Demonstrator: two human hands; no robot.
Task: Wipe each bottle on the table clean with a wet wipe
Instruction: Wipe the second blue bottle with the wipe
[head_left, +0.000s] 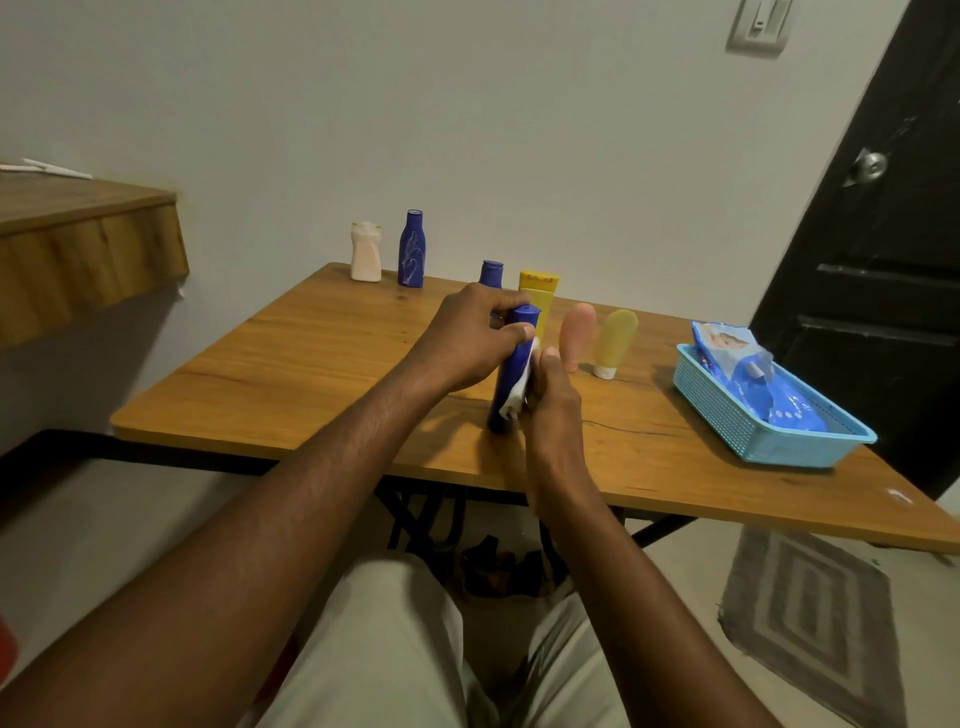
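A tall blue bottle (510, 370) stands on the wooden table (322, 358) in front of me. My left hand (467, 338) grips its upper part just under the cap. My right hand (551, 400) holds a white wet wipe (519, 389) against the bottle's right side. Behind them stand another blue bottle (491, 274) and a yellow bottle (539, 296), both partly hidden. A pink tube (576, 335) and a pale yellow tube (615, 340) stand to the right. At the far edge are a white bottle (366, 252) and a smeared blue bottle (412, 249).
A light blue basket (748, 421) holding a pack of wet wipes (748, 369) sits at the table's right. A wooden shelf (88, 249) juts out at the left. A black door (883, 249) stands at the right, a grey mat (810, 623) on the floor.
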